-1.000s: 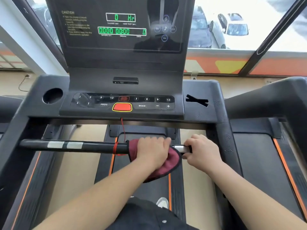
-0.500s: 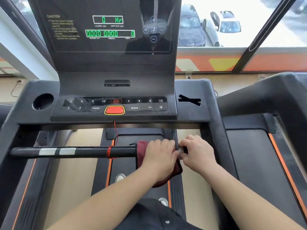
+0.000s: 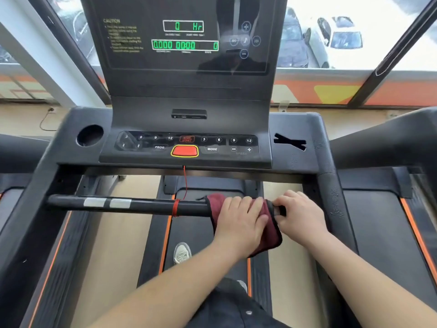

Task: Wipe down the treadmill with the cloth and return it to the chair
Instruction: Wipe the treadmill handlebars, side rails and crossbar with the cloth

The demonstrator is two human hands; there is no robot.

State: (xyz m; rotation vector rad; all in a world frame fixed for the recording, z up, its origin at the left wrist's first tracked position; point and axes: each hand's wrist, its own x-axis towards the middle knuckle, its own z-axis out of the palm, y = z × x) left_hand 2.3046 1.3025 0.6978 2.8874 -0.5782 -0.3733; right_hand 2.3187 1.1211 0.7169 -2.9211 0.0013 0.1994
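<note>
Large glass windows (image 3: 354, 31) framed by dark slanted metal bars (image 3: 402, 46) let in bright daylight and show parked cars (image 3: 340, 39) outside. Below them runs an orange and yellow painted wall band (image 3: 331, 92), above a beige floor (image 3: 21, 119)

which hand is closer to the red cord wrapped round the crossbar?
Left. The left hand presses the cloth on the crossbar just right of the red cord. The right hand grips the bar beyond it.

Maroon cloth (image 3: 272, 235) — black bar (image 3: 146, 205), red cord (image 3: 176, 207) — silver patches.
</note>
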